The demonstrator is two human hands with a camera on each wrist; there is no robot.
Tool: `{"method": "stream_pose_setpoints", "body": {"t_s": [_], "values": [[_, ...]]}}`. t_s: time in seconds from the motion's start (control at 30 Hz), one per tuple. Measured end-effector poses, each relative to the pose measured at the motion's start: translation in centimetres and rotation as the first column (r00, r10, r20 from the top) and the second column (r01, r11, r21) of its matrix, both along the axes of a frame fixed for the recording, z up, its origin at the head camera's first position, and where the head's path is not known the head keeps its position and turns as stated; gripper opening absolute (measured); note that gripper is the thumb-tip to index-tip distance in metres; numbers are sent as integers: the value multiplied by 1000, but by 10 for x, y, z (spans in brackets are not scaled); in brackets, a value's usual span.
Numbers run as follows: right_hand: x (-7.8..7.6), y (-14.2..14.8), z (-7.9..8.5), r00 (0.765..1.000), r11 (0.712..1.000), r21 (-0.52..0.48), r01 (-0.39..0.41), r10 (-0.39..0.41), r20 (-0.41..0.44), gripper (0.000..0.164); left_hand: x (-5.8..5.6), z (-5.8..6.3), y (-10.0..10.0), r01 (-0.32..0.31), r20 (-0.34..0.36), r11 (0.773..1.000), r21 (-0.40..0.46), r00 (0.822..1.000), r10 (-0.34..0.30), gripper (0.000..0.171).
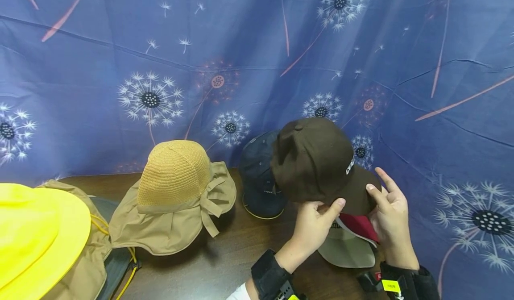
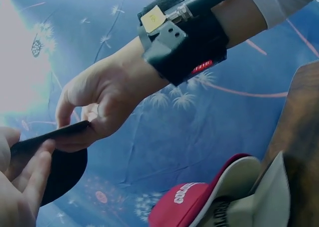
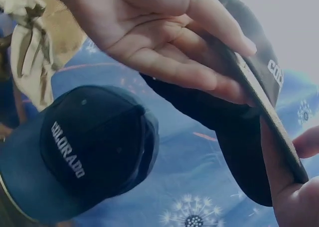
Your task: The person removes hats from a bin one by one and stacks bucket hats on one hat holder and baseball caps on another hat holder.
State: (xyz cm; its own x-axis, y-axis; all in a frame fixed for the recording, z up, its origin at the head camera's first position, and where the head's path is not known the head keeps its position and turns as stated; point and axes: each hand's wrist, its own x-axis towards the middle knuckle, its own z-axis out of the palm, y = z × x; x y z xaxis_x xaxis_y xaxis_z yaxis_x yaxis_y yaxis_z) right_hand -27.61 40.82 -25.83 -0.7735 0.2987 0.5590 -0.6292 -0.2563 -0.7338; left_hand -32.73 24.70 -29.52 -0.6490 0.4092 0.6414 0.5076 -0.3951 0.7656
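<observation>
Both hands hold a dark brown baseball cap [image 1: 315,159] with white lettering on its front, raised above the table and tilted to the right. Near where brim meets crown, my left hand [image 1: 313,228] grips it, thumb on top and fingers underneath. My right hand [image 1: 389,213] pinches the outer part of the brim, its index finger extended. Below the brim, a red cap [image 2: 182,199] rests against an olive-khaki cap [image 1: 349,248]. Left of the held cap stands a navy cap [image 3: 94,147] lettered COLORADO, partly hidden behind it in the head view.
A tan sun hat [image 1: 174,175] with a bow stands mid-left on the brown wooden table [image 1: 192,273]. At the far left, a yellow hat [image 1: 44,228] overlaps a beige hat [image 1: 86,255] with a yellow cord. A blue dandelion-print cloth [image 1: 257,32] hangs behind and at the right.
</observation>
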Motion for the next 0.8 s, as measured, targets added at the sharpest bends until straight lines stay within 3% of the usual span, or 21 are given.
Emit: {"method": "stream_pose_setpoints", "body": {"t_s": [0.07, 0.13, 0.2, 0.3, 0.4, 0.47, 0.53, 0.67, 0.73, 0.8], "values": [[-2, 0, 1, 999, 999, -1, -34, 34, -15, 52, -2, 2, -6, 29, -19, 999, -38, 999, -30, 23], [-5, 1, 2, 997, 998, 3, -70, 70, -35, 52, -3, 2, -15, 92, 6, 991, -100, 996, -91, 25], [-9, 5, 2, 991, 992, -7, -124, 123, -61, 49, -5, 0, -25, 206, 53, 971, -124, 978, -200, 33], [-16, 14, 3, 971, 975, -29, -222, 218, -97, 44, -11, -5, -41, 378, 81, 924, -63, 924, -373, 55], [-25, 27, 7, 928, 931, -51, -362, 355, -115, 45, -21, -8, -57, 501, 71, 863, 64, 860, -505, 81], [-30, 38, 10, 893, 895, -47, -443, 436, -114, 46, -26, -6, -67, 531, 107, 836, 135, 831, -545, 96], [-32, 49, 12, 840, 843, -22, -537, 532, -108, 49, -29, -4, -78, 547, 174, 813, 200, 797, -579, 105], [-41, 65, 13, 742, 745, 69, -664, 667, -67, 54, -33, 3, -95, 549, 272, 791, 268, 745, -609, 117], [-46, 68, 12, 705, 705, 102, -701, 708, -46, 57, -35, 6, -100, 547, 286, 790, 279, 738, -612, 116], [-53, 68, 10, 697, 695, 103, -712, 717, -15, 57, -36, 8, -103, 534, 302, 795, 288, 738, -604, 114]]}}
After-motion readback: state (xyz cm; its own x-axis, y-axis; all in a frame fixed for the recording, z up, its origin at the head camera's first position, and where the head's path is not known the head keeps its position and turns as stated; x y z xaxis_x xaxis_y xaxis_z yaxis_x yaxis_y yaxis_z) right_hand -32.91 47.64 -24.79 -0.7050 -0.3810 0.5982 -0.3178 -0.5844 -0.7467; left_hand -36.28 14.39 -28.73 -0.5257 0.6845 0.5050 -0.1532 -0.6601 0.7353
